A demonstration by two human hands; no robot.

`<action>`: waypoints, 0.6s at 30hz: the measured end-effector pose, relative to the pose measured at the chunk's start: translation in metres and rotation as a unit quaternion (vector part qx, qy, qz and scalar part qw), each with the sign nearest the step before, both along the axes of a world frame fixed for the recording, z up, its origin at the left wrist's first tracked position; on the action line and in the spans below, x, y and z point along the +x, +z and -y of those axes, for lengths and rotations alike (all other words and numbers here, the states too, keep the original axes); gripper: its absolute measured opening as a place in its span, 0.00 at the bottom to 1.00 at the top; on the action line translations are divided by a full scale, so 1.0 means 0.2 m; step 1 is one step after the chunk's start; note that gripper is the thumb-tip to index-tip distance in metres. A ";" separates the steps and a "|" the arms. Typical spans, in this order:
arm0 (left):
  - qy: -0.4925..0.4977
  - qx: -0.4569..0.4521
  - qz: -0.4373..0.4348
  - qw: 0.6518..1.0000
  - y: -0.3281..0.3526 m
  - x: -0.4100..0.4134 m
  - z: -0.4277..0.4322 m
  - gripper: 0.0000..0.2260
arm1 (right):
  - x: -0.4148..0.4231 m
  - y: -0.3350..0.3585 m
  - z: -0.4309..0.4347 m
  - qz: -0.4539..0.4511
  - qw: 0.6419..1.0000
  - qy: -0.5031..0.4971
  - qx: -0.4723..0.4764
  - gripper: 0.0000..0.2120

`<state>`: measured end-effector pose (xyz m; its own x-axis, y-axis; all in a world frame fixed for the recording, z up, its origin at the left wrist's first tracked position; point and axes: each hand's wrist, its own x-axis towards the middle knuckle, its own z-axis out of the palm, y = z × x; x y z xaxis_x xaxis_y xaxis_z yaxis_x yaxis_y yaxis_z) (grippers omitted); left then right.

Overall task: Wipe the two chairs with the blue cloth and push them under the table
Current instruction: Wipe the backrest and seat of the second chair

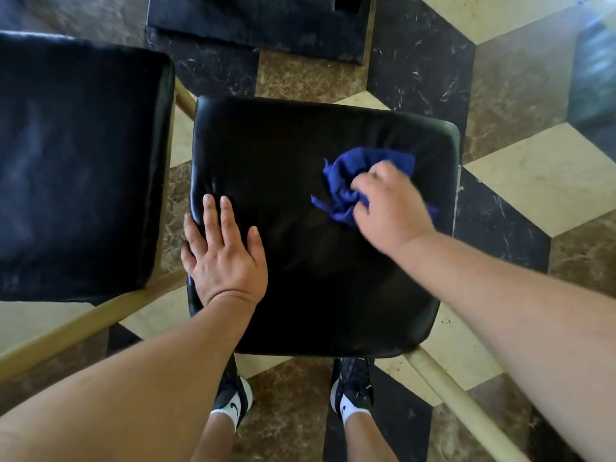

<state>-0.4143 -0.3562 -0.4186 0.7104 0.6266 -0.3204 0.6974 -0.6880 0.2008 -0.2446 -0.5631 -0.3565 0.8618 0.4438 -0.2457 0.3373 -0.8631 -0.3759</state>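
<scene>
Directly below me stands a chair with a black leather seat on pale wooden legs. My right hand grips a crumpled blue cloth and presses it onto the right half of that seat. My left hand lies flat on the seat's left edge, fingers straight, some of them over the rim. A second chair with a black seat stands close beside it on the left, a narrow gap between them.
The floor is marble in a cube pattern of cream, brown and black tiles. A dark block-like base stands on the floor just beyond the chairs. My two feet in dark shoes are behind the near chair.
</scene>
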 end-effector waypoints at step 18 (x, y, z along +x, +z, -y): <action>-0.082 -0.157 -0.198 0.964 0.48 0.20 -0.18 0.38 | -0.32 0.51 -0.15 -0.300 0.913 -0.192 0.197 0.08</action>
<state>-0.3748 -0.3209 -0.3224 0.5744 0.3440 -0.7428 0.6496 -0.7437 0.1578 -0.3081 -0.5327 -0.2540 0.7345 0.2930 -0.6121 -0.3308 -0.6329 -0.7000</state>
